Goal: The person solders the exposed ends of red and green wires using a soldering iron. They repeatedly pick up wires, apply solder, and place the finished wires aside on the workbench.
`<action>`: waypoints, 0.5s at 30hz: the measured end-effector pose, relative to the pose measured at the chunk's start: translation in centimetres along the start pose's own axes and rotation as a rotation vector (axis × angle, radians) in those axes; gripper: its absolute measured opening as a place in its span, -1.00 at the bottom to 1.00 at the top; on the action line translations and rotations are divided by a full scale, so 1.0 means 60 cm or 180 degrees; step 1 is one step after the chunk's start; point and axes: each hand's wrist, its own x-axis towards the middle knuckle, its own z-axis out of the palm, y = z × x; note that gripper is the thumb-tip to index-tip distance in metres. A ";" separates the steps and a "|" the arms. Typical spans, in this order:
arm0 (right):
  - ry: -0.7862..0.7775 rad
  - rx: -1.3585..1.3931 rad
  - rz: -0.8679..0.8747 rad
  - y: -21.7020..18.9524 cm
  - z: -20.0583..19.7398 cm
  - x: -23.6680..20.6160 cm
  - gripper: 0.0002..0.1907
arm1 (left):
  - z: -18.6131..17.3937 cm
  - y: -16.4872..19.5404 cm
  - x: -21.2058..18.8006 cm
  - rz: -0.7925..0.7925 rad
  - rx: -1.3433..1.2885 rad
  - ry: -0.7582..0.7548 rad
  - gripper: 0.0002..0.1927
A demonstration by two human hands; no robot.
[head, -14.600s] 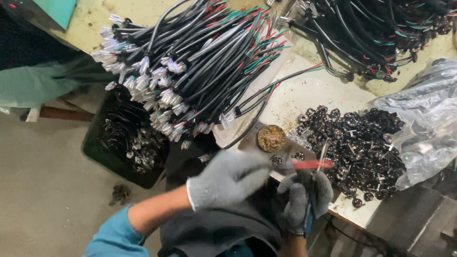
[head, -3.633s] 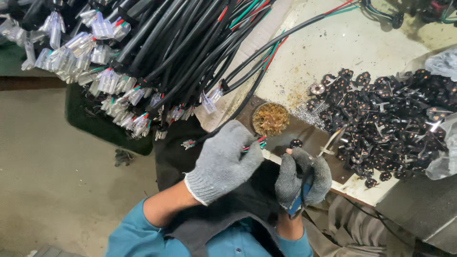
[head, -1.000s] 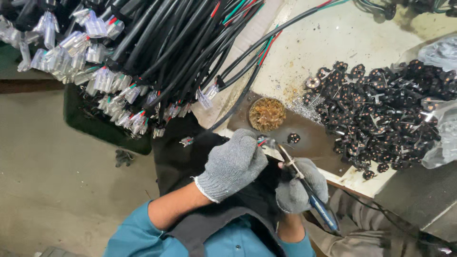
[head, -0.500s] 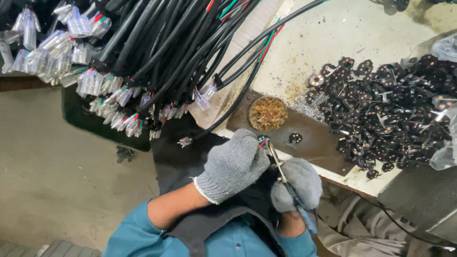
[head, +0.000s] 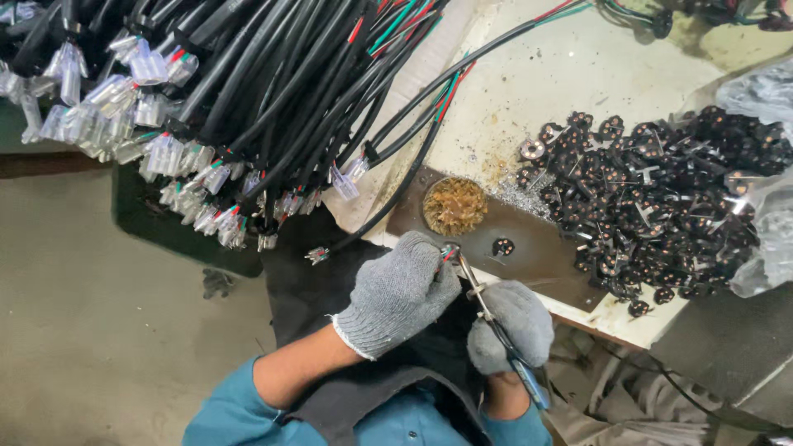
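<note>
**Wire end pinched at the bench edge, tool tip on it**

My left hand [head: 396, 293], gloved in grey knit, is curled shut on the stripped end of a cable [head: 413, 169]; the red and green cores [head: 448, 252] poke out just past my fingertips. My right hand [head: 512, 324], same glove, is wrapped tight round the blue-handled hand tool [head: 496, 322], whose thin metal tip meets the cores right at my left fingertips. The tool looks like a soldering iron or a pick; I cannot tell which.

Handling, as I judge it: the cable is light and limp along its run but springy, so it will pull back toward the bundle [head: 248, 107] if I loosen off. The cores are thin and easy to bend or fray. Best hold is on the black jacket just behind the strip, not on the bare ends. The knit gives decent friction.

Room: I work right at the near edge of the bench [head: 578, 83]. Just beyond sit a round tin of brownish wad [head: 454, 206] and a dark plate [head: 537, 248] with one small black part on it. To the right, a heap of black plug inserts [head: 661, 206], near but apart from my hands. Left is crowded with hanging connector ends. Free space is mostly toward my lap.
</note>
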 end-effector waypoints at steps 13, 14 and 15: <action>0.0667 0.0011 0.0316 0.029 0.006 -0.066 -0.57 | 0.004 0.000 -0.002 -0.0004 0.0124 0.0003 -0.77; 0.0676 0.0079 0.0356 0.029 0.006 -0.067 -0.57 | 0.006 0.000 -0.004 -0.0036 0.0188 0.0039 -0.79; 0.0701 0.0150 0.0373 0.028 0.005 -0.067 -0.57 | 0.009 0.000 -0.005 -0.0047 0.0256 0.0091 -0.80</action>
